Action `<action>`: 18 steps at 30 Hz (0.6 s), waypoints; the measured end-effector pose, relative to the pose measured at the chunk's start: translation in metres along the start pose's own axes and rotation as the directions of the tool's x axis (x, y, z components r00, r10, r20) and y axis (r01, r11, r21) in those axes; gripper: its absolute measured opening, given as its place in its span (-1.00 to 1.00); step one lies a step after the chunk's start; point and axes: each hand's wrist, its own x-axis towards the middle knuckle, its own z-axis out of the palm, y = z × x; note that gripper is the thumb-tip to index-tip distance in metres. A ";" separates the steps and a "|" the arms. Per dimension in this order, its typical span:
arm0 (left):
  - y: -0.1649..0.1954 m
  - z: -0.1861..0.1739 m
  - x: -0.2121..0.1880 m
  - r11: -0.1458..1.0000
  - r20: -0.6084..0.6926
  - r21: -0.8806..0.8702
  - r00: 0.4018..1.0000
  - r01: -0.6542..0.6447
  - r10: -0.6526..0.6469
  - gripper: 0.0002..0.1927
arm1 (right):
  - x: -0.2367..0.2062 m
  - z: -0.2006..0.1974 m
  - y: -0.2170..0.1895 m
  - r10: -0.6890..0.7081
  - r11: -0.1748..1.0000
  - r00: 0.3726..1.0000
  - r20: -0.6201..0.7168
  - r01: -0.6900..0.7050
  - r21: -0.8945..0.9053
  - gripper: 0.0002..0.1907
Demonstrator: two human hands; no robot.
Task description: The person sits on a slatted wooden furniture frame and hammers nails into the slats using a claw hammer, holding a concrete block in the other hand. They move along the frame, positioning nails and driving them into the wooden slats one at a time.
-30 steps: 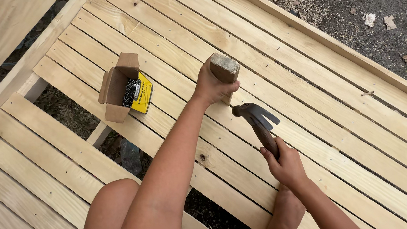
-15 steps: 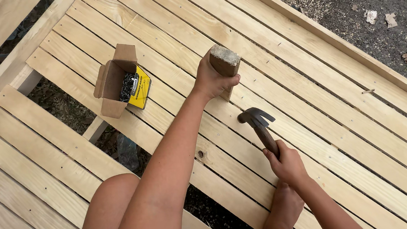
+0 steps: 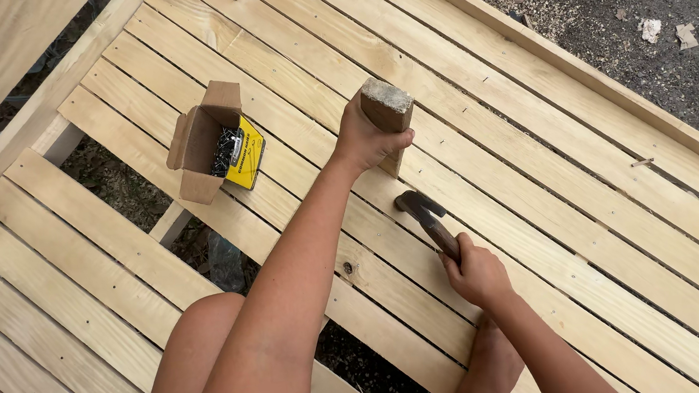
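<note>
Wooden block (image 3: 386,107) gripped by left hand (image 3: 361,140) | right hand (image 3: 477,274) clasps hammer (image 3: 426,217), handle hidden

left hand (image 3: 361,140) clenched, right hand (image 3: 477,274) fisted

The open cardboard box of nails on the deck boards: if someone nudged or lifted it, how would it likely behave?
The cardboard box probably feels heavy for its size, since dark nails fill it. It lies on its side with flaps open, so a push or careless lift would likely spill them. It sits beside a gap between the deck boards, so spilled nails could drop through.
</note>
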 end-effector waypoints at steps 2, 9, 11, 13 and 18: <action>-0.001 -0.001 -0.001 1.000 0.007 -0.022 1.000 0.013 -0.013 -0.32 | 0.001 -0.007 0.001 0.061 0.990 0.998 0.034 -0.065 0.128 -0.63; 0.000 0.002 0.001 0.998 0.002 -0.067 1.000 -0.020 0.021 -0.34 | -0.011 -0.030 -0.001 0.156 0.933 0.988 0.000 -0.148 0.328 -0.63; -0.001 0.002 0.002 0.998 0.001 -0.059 1.000 -0.029 0.029 -0.34 | -0.012 -0.024 -0.004 0.084 0.964 0.993 -0.084 -0.059 0.260 -0.65; -0.001 0.002 0.002 0.999 -0.002 -0.043 1.000 -0.012 0.012 -0.34 | -0.009 -0.016 -0.007 -0.041 0.992 0.983 -0.178 0.061 0.111 -0.65; 0.008 -0.005 -0.006 1.000 -0.014 -0.011 1.000 0.018 -0.019 -0.38 | 0.006 -0.008 0.001 0.066 0.994 0.997 -0.037 -0.062 0.095 -0.60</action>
